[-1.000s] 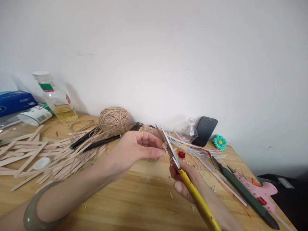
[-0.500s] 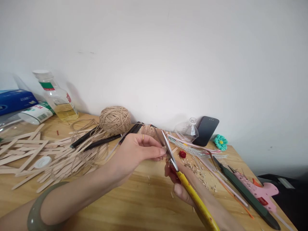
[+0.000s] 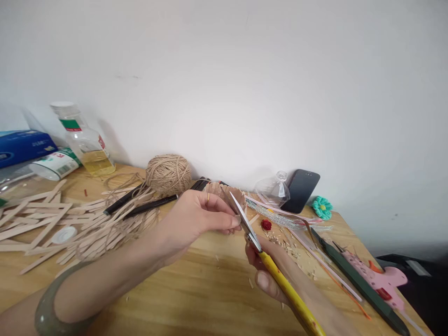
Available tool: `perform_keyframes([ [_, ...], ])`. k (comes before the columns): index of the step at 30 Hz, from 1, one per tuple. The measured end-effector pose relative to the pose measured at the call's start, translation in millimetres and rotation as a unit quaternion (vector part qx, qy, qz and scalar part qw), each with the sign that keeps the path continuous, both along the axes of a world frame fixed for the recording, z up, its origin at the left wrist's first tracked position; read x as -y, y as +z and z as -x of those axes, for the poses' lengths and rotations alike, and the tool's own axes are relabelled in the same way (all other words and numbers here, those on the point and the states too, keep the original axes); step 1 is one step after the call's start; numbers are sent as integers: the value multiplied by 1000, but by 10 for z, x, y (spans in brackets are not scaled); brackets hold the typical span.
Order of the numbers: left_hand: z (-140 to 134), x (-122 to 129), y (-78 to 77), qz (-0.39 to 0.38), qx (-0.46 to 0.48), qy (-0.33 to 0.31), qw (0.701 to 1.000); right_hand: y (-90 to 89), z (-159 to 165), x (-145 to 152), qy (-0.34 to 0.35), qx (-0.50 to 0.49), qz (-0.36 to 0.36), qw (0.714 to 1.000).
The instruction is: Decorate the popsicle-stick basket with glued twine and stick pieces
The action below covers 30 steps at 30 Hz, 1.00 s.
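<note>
My right hand (image 3: 269, 270) grips a pair of scissors (image 3: 280, 280) with yellow handles. Their blades point up and to the left, slightly parted, right beside the fingertips of my left hand (image 3: 206, 214). Thumb and fingers of that left hand are pinched together; whatever sits between them is too small or hidden to make out. Behind the blades lies a piece made of wooden bits with a scalloped edge (image 3: 224, 190), partly covered by my left hand. A small red rose (image 3: 266, 224) and scattered wood chips (image 3: 290, 249) lie to the right of the blades.
Wooden craft sticks (image 3: 45, 214), a twine ball (image 3: 168, 173) and black markers (image 3: 150, 206) spread over the left. A bottle (image 3: 89, 149) stands against the wall. A phone (image 3: 301, 190), a teal flower (image 3: 322, 207), a green-handled tool (image 3: 364, 284) and a pink glue gun (image 3: 376, 280) are at right.
The scissors and my right hand have shifted slightly right and down, and the blades look a little closer together. My left hand keeps its pinch in nearly the same place.
</note>
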State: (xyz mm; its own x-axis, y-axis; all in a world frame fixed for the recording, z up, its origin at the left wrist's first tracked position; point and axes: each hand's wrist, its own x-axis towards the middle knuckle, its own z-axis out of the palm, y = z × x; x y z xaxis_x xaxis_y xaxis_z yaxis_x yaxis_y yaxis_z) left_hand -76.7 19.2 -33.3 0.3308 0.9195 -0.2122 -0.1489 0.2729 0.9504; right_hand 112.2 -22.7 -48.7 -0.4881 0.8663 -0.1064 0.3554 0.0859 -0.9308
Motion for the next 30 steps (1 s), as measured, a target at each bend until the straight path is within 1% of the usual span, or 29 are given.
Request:
perform_keyframes([
  [7, 26, -30, 40, 4, -31, -17, 999, 0, 0, -5, 7, 0, 6, 1000],
  [13, 28, -36, 4, 8, -9, -22, 1000, -58, -2, -9, -16, 21, -14, 1000],
  [16, 4, -31, -40, -3, 8, -9, 1000, -74, 7, 6, -34, 14, -21, 999],
  [19, -28, -7, -67, -5, 32, 18, 999, -75, 29, 19, -53, 32, -21, 998],
  [23, -53, 22, -66, 5, 54, 41, 998, -99, 38, 10, -39, 30, -18, 999],
  [26, -53, 26, -58, 11, 58, 39, 997, -124, 19, 3, -30, 30, -15, 999],
  [30, -48, 20, -53, 15, 59, 27, 998, -124, -10, 19, -37, 42, -33, 998],
])
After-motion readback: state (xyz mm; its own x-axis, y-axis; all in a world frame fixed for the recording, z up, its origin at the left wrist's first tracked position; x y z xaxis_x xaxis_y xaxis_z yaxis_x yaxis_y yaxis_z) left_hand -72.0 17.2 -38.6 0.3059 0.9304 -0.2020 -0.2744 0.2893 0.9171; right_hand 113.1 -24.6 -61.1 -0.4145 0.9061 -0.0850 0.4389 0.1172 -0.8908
